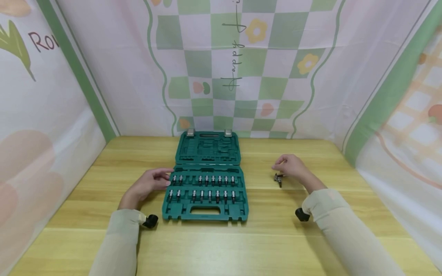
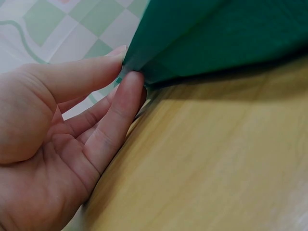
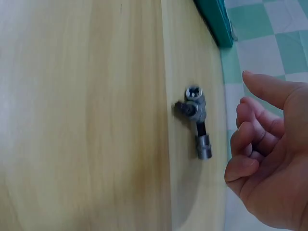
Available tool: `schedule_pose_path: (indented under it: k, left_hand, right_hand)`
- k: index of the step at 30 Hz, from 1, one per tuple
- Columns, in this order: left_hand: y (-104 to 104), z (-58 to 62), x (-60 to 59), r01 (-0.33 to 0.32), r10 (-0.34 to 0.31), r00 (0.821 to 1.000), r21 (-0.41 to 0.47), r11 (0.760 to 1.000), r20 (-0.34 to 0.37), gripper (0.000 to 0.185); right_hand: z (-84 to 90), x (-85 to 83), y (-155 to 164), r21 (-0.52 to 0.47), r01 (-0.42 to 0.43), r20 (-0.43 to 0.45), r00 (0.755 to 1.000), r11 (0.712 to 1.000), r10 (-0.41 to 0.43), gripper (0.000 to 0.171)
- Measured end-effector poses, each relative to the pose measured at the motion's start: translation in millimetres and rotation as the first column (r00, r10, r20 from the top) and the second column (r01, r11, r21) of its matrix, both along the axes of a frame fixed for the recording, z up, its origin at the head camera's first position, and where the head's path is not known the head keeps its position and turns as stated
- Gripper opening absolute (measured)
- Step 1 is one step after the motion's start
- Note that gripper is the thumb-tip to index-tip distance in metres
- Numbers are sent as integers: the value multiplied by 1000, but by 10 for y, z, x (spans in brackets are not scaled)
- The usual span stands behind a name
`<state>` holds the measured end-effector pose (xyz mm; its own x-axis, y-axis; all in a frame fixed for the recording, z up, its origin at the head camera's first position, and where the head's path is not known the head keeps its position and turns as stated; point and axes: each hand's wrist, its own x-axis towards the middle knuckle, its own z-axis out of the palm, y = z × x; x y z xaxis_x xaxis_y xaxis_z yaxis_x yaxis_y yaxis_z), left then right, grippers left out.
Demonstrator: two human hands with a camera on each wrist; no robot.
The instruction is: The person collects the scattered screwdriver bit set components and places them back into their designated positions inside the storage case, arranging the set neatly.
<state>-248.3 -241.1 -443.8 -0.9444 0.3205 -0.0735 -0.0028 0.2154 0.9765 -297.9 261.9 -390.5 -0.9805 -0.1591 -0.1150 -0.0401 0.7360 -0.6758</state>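
A green tool case (image 1: 205, 213) lies unfolded on the table, with two rows of bit sockets (image 1: 209, 196) standing in its lower half. Fingertips of my left hand (image 1: 146, 184) touch the case's left side; in the left wrist view, thumb and finger meet the green wall (image 2: 202, 43) at its edge. To the right, my right hand (image 1: 291, 166) hovers over a small cluster of loose bit sockets (image 1: 279, 179). Its fingers are loosely bent and hold nothing, with the thumb held apart (image 3: 269, 154). The cluster (image 3: 195, 110) lies on the wood beside the hand.
The case lid (image 1: 208, 147) leans back near the far edge, two metal latches (image 1: 228, 132) at its top. Patterned cloth (image 1: 238, 69) hangs behind the wooden table (image 1: 214, 249) and along both sides. A dark camera (image 1: 150, 221) sits at the left wrist.
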Motion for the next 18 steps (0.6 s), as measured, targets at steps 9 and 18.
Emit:
schedule_pose_path:
  k: [9,18]
  left_hand:
    - [-5,3,9,7,-7,1000,11,1000,-6,50]
    - [-10,-19,-10,10,-9,1000,9,1000,-14,50]
  right_hand:
    - [-46,17,147,62,49,63,997,997,-53,33]
    - [-121,44,201,-12,108,171,980,994,-105,48]
